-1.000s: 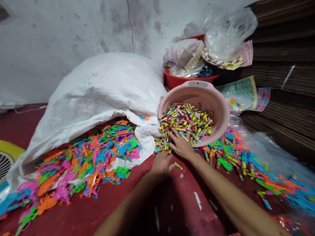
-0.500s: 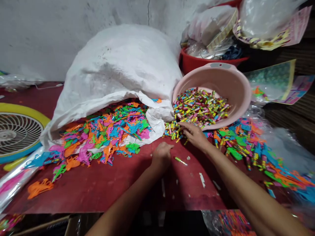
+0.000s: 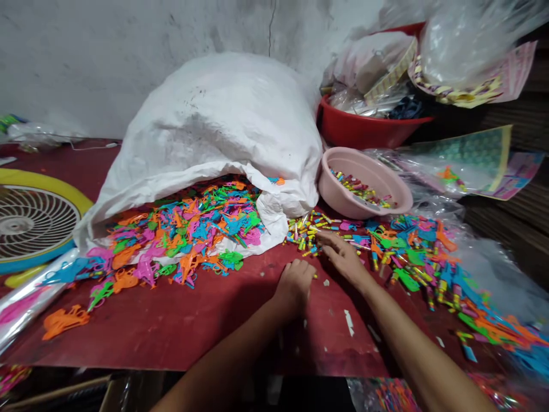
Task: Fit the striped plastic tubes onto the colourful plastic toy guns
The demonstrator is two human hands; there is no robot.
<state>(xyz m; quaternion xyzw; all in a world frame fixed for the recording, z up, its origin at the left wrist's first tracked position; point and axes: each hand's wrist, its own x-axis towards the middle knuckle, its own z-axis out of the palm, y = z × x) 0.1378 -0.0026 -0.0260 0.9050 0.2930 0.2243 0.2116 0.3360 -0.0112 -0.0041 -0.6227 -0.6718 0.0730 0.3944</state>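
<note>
My left hand rests on the red tabletop with its fingers curled. A small yellow-ended tube shows at its fingertips, mostly covered. My right hand is to the right and a little farther off, thumb and fingers apart. Its fingertips touch the edge of a loose heap of small coloured tubes, yellow, pink and blue. Behind this heap stands a pink basin with more such tubes inside. To the left, bright flat plastic toy pieces, some gun-shaped, spill from a big white sack.
More toy pieces and tubes spread along the right side beside clear plastic bags. A red tub holds bags behind the basin. At the left are a yellow-rimmed fan and a clear plastic roll. Paper scraps lie in front.
The pink basin, tilted towards me before, now sits level and farther back. My left hand has shifted right over the spot of the lone tube. My right hand stays by the heap.
</note>
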